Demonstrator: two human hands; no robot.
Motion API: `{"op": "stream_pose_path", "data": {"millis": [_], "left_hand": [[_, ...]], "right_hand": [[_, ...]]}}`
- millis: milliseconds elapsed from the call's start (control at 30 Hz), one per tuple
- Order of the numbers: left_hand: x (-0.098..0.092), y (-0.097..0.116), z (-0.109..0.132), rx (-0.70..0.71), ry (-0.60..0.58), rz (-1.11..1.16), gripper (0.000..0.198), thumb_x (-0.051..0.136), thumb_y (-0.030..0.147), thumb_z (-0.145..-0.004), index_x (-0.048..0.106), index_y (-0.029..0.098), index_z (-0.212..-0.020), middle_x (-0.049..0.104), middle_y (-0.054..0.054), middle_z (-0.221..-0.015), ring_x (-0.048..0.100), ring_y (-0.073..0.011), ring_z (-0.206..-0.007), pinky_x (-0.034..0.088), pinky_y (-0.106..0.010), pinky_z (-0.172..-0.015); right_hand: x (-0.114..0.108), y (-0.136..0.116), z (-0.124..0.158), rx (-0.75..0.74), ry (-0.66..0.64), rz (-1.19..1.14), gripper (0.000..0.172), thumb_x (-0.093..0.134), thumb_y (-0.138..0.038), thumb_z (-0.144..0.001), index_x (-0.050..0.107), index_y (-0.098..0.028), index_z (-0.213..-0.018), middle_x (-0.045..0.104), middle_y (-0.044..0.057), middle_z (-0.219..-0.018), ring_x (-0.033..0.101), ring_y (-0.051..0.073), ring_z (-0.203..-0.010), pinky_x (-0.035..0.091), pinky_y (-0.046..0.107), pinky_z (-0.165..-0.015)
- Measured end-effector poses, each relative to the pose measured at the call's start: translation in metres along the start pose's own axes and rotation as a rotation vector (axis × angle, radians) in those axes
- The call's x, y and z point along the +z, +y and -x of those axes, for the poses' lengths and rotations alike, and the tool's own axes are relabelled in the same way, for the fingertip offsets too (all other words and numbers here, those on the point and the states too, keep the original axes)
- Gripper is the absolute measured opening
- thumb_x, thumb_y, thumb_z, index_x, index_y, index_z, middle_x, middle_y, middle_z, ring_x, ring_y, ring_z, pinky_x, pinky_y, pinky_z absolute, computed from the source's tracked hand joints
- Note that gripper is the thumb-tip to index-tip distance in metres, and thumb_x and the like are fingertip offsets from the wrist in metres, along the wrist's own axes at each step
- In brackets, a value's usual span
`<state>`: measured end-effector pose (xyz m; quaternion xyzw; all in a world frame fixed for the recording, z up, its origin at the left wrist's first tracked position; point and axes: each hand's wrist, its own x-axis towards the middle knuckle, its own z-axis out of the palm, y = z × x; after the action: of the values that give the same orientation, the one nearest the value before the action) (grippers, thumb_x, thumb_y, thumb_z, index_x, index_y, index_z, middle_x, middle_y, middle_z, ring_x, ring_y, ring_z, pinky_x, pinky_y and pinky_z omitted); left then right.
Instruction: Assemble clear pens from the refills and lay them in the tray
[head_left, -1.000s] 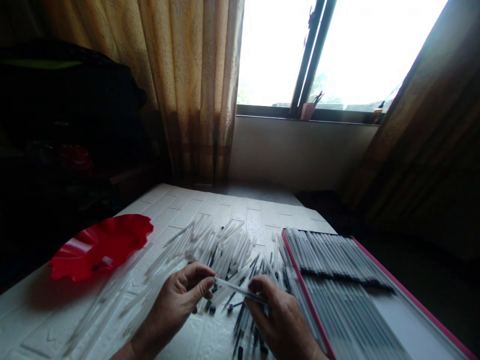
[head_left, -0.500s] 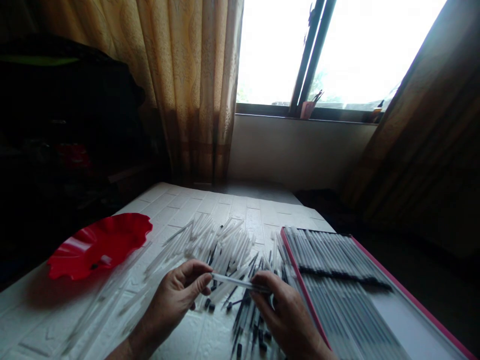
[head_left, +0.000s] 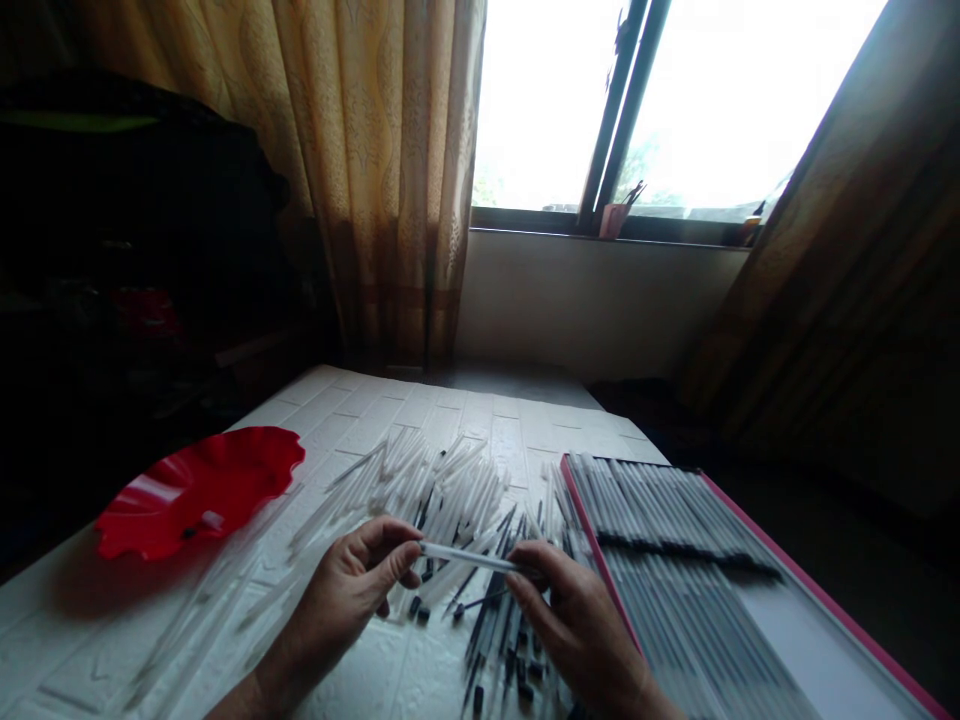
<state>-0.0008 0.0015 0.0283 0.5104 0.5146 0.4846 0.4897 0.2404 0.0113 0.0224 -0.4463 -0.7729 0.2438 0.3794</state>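
I've got one thin clear tube point(head_left: 466, 556) held up between my two hands. My left hand point(head_left: 352, 580) pinches one end with thumb and finger. My right hand point(head_left: 577, 610) grips it near the other end, thumb and finger too. The tube lies long-ways from my left fingertips over to my right ones, dipping a little toward the right. Both hands touch it, so neither one is nearer. Its right end goes in among my right fingers, where it's dim and blurry, so I can't tell if anything pokes into it there. Past my fingers is a heap of clear tubes point(head_left: 450, 490). Dark thin sticks point(head_left: 491, 640) lie nearer me, just left of my right fingers. The pink-edged box point(head_left: 810, 585) is on their other side. The red dish point(head_left: 150, 505) is well off to the left of my left fingers.
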Motion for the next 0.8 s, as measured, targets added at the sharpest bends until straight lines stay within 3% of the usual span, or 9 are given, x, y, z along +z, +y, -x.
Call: {"op": "stream_pose_path", "data": {"millis": [100, 233, 333, 567, 700, 800], "left_hand": [[-0.0004, 0.0003, -0.0006, 0.004, 0.002, 0.017, 0.044, 0.075, 0.057, -0.067, 0.067, 0.017, -0.083, 0.065, 0.002, -0.064, 0.063, -0.0135, -0.058, 0.039, -0.014, -0.039], [-0.0008, 0.0000, -0.0024, 0.010, 0.007, 0.031, 0.043, 0.075, 0.058, -0.067, 0.067, 0.018, -0.083, 0.066, 0.001, -0.069, 0.064, -0.0140, -0.060, 0.040, -0.014, -0.038], [-0.0008, 0.0007, -0.0027, 0.007, 0.015, 0.037, 0.044, 0.075, 0.059, -0.066, 0.067, 0.019, -0.082, 0.064, 0.002, -0.067, 0.065, -0.0140, -0.059, 0.039, -0.014, -0.037], [-0.0008, -0.0002, -0.0045, 0.001, 0.022, 0.027, 0.046, 0.074, 0.061, -0.065, 0.067, 0.019, -0.080, 0.064, 0.002, -0.066, 0.066, -0.0155, -0.059, 0.039, -0.014, -0.036], [-0.0020, -0.0035, -0.0053, 0.009, 0.007, -0.005, 0.041, 0.071, 0.058, -0.071, 0.066, 0.018, -0.080, 0.065, 0.001, -0.067, 0.067, -0.0163, -0.060, 0.039, -0.015, -0.037], [-0.0031, -0.0049, -0.0028, 0.044, 0.011, -0.073, 0.030, 0.070, 0.047, -0.077, 0.068, 0.020, -0.090, 0.071, -0.002, -0.081, 0.069, -0.0188, -0.072, 0.047, -0.019, -0.047]], "right_hand": [[-0.0005, -0.0001, 0.0000, -0.008, -0.001, -0.017, 0.024, 0.047, -0.035, -0.091, 0.065, -0.020, -0.087, 0.069, 0.004, -0.079, 0.065, 0.018, -0.072, 0.049, 0.025, -0.065], [0.0007, 0.0007, 0.0006, 0.056, -0.005, -0.048, 0.017, 0.054, -0.032, -0.085, 0.061, -0.020, -0.095, 0.067, 0.002, -0.073, 0.062, 0.016, -0.065, 0.047, 0.023, -0.059], [0.0015, 0.0017, 0.0002, 0.059, 0.008, -0.063, 0.010, 0.054, -0.029, -0.084, 0.058, -0.020, -0.087, 0.063, 0.000, -0.072, 0.060, 0.015, -0.064, 0.046, 0.022, -0.059], [0.0004, -0.0002, -0.0007, 0.075, -0.002, -0.070, 0.028, 0.046, -0.040, -0.091, 0.060, -0.019, -0.078, 0.058, -0.001, -0.066, 0.055, 0.014, -0.061, 0.042, 0.021, -0.056], [-0.0001, 0.0003, -0.0018, 0.080, 0.001, -0.073, 0.034, 0.044, -0.041, -0.092, 0.059, -0.019, -0.072, 0.055, -0.001, -0.061, 0.051, 0.013, -0.057, 0.039, 0.021, -0.053], [-0.0014, 0.0007, -0.0030, 0.092, -0.004, -0.070, 0.034, 0.044, -0.042, -0.092, 0.058, -0.019, -0.072, 0.054, -0.002, -0.060, 0.050, 0.013, -0.056, 0.038, 0.021, -0.052]]}}
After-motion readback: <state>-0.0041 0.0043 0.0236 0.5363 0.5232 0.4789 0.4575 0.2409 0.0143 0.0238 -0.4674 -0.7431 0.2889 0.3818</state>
